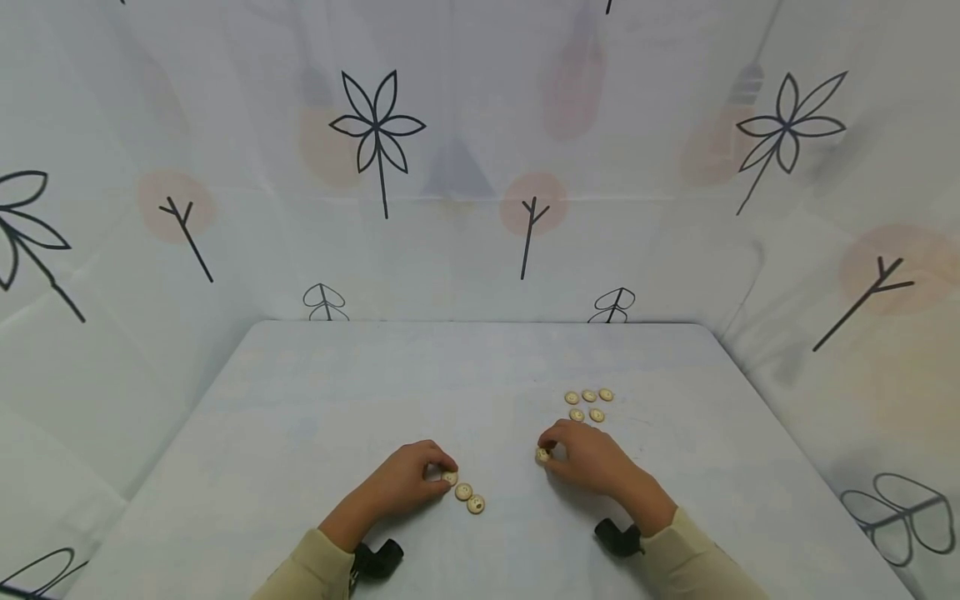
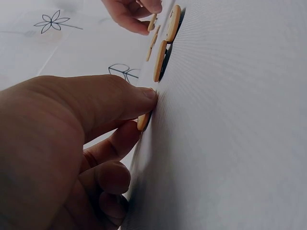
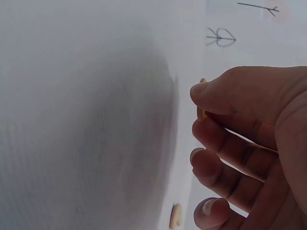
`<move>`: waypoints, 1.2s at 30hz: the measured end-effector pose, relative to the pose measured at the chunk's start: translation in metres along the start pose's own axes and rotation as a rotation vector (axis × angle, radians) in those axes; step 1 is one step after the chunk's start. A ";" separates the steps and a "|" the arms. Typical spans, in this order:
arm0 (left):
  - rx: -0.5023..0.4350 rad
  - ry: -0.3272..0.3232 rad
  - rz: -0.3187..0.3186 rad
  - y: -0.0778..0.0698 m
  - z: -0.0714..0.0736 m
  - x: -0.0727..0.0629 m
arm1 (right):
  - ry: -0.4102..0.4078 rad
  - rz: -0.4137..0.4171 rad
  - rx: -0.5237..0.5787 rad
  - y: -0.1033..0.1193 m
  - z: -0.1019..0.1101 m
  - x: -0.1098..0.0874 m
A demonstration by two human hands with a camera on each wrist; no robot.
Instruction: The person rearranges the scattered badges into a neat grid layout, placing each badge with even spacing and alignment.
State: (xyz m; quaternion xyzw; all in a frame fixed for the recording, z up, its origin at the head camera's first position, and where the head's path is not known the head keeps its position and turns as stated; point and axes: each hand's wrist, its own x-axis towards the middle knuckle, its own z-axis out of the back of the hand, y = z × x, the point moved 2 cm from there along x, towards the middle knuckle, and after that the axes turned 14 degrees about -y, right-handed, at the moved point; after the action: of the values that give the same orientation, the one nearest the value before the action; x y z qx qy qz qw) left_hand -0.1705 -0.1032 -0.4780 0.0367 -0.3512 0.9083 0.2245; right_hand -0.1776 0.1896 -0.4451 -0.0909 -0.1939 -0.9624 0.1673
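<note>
The left hand [image 1: 408, 478] pinches a small pale round disc [image 1: 449, 478] between thumb and forefinger, low over the surface [image 1: 375, 383], near its middle from left to right. The left wrist view shows the other fingers loosely bent beneath. The right hand [image 1: 591, 460] pinches another disc [image 1: 542, 455] between thumb and forefinger, nearer the surface's right edge, its remaining fingers curled and apart from that disc.

Just beside the left hand's fingertips lie two loose discs [image 1: 469, 498], continuing a slanting line away from the surface's left edge; they lie edge to edge or nearly so. Just beyond the right hand, toward the surface's far right corner, five discs [image 1: 588, 396] lie flat: three in a row on the far side, two nearer the hand. Dark marks show on some faces, too small to read.

Each wrist has a black device [image 1: 380, 559] and a pale yellowish sleeve [image 1: 311, 568]. Behind the surface's far edge hangs white cloth [image 1: 450, 275] printed with flower outlines.
</note>
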 end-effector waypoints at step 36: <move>-0.013 -0.004 -0.015 0.000 0.001 0.000 | -0.056 -0.119 0.006 -0.053 0.021 0.014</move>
State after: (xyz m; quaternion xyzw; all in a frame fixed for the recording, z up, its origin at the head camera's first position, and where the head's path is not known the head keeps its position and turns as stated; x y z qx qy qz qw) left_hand -0.1702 -0.1040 -0.4768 0.0399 -0.3574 0.9041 0.2308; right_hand -0.2073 0.2404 -0.4408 -0.1054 -0.2064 -0.9671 0.1048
